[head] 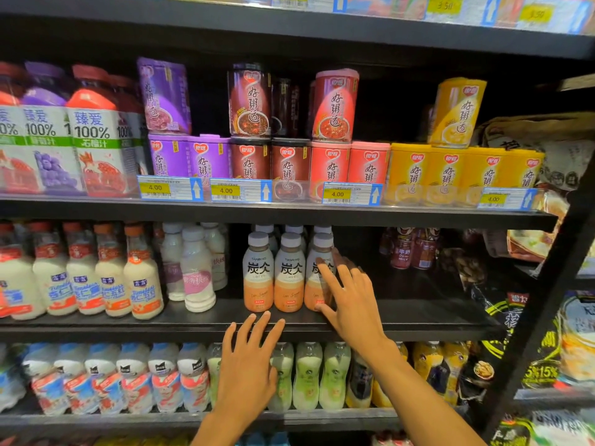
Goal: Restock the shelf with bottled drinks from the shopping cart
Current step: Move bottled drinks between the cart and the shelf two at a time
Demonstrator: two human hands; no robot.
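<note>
Three grey-capped bottles with orange lower labels stand in a front row on the middle black shelf [402, 313], with more of the same behind them. My right hand [351, 299] lies against the right side of the rightmost bottle [317, 272], fingers spread and fairly straight; whether the thumb wraps it I cannot tell. The middle bottle [289, 272] and the left bottle [258, 272] stand untouched. My left hand [249, 365] hovers open, fingers straight and pointing up, just below that shelf's front edge. The shopping cart is out of view.
Left on the same shelf stand white milk bottles [197, 272] and orange-capped bottles [141, 275]. Right of my hand the shelf shows dark bare board, with small red cans [415, 249] at the back. Porridge cups [289, 162] fill the shelf above, green bottles [307, 378] the one below.
</note>
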